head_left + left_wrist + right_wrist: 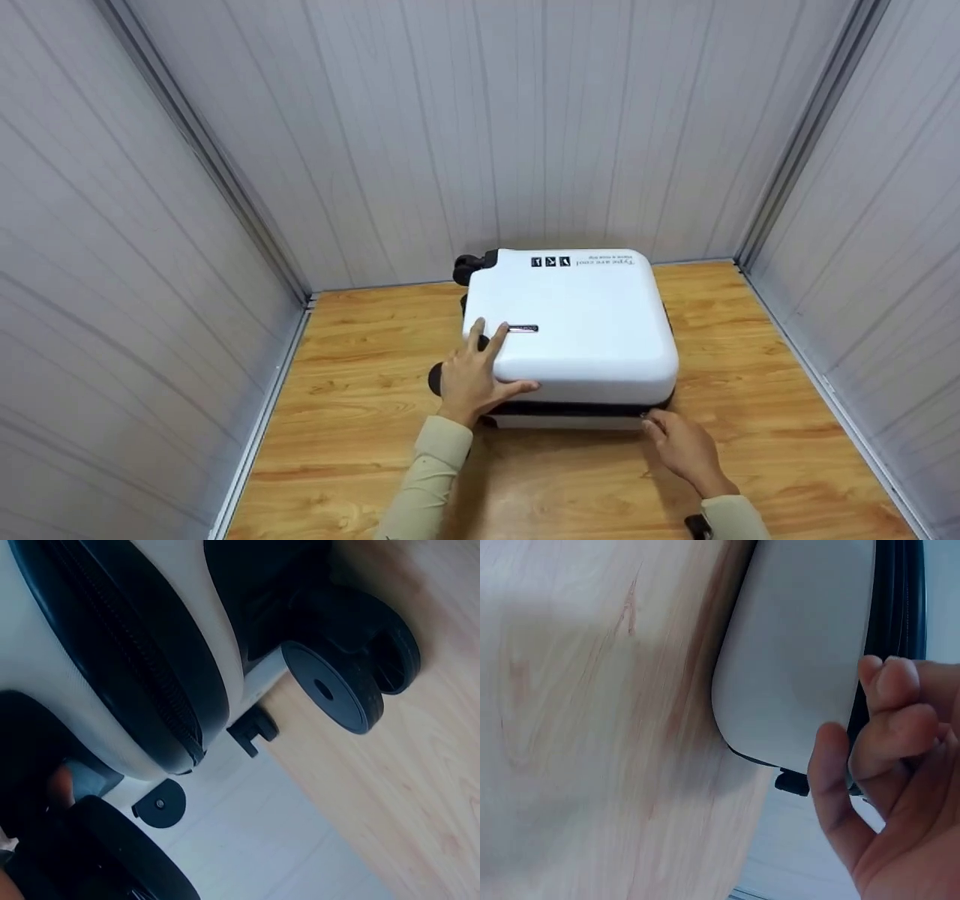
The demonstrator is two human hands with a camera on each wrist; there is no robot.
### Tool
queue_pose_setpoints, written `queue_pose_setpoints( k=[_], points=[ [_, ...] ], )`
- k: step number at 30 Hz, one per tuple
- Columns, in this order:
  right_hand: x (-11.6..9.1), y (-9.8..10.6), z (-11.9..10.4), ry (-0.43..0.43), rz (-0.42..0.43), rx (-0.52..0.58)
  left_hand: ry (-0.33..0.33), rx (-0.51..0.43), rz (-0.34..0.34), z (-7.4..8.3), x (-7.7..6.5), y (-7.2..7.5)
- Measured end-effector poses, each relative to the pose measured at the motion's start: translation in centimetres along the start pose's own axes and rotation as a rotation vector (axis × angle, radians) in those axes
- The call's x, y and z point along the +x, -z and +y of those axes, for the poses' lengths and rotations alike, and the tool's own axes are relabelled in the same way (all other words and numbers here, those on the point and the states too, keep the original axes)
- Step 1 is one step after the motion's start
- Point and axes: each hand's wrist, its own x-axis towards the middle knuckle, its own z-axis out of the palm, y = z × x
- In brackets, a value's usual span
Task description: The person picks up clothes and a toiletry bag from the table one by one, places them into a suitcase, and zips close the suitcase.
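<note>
A white hard-shell suitcase (577, 315) lies flat on the wooden floor, wheels to the left. Spread over its front left corner, my left hand (469, 379) rests fingers on the top shell, thumb along the front edge. My right hand (682, 442) is at the front right corner, its curled fingers pinching the zipper pull (644, 415) on the black zipper band (570, 409). In the right wrist view, the bent fingers (896, 731) hide most of the pull. The left wrist view shows the zipper (142, 652) running between the wheels at that end.
Black caster wheels (469, 268) stick out on the suitcase's left side, one (322, 686) large in the left wrist view. Behind stands a pale panel wall (480, 135), close to the suitcase's far side. Wooden floor (360, 360) extends left, right and in front.
</note>
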Motion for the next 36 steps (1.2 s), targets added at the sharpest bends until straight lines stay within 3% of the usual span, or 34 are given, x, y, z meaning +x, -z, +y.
queue_pose_setpoints(
  k=[13,22,26,31,36],
  points=[
    [0.8,0.3,0.4,-0.054,0.045,0.041,0.024,0.019,0.056,1.1,-0.3,-0.3],
    [1.2,0.5,0.8,-0.057,0.05,0.01,0.023,0.037,0.091,1.6,-0.4,0.0],
    [1.3,0.6,0.7,-0.044,0.049,0.024,0.024,0.018,0.051,1.6,-0.4,0.5],
    [1.5,0.6,0.6,-0.05,0.041,0.044,0.023,-0.058,-0.053,0.8,0.1,1.5],
    [1.7,0.5,0.7,-0.066,0.029,0.042,0.102,-0.148,-0.113,-0.2,0.5,2.0]
  ],
)
